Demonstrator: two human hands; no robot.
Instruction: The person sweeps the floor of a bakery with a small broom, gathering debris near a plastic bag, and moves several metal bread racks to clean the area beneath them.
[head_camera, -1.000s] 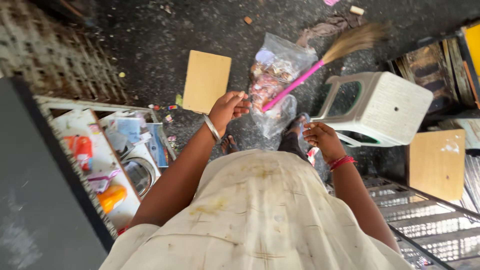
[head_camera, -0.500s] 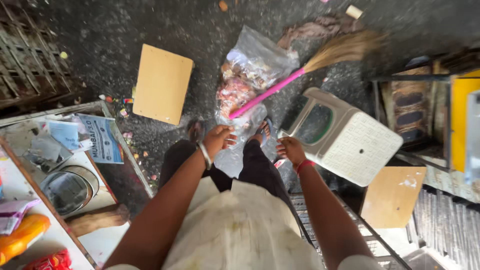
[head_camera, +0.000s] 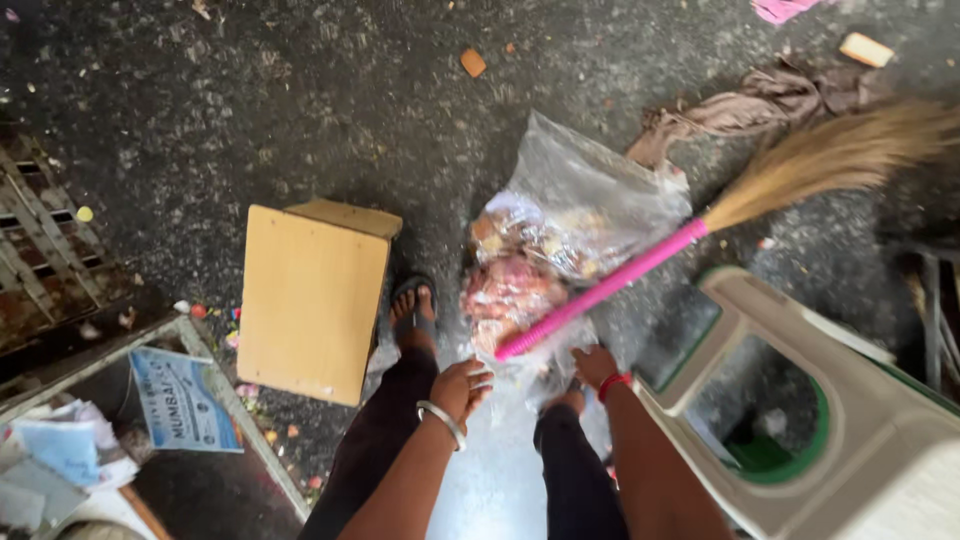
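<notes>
On dark, littered asphalt (head_camera: 300, 110), both hands, left (head_camera: 462, 385) and right (head_camera: 595, 363), fingers curled, grip a clear bag (head_camera: 560, 240) of scraps at the feet, broom (head_camera: 700, 225) lying across it, between a wooden box (head_camera: 310, 300) and a plastic stool (head_camera: 800, 400).

Clear plastic bag (head_camera: 560, 240) of scraps on the dark floor (head_camera: 300, 100), both hands at its near edge. Pink-handled broom (head_camera: 640, 265) lies across it; left hand (head_camera: 462, 385), right hand (head_camera: 595, 365).

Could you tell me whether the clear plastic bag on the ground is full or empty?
Partly full: the clear plastic bag bulges with pinkish scraps.
</notes>
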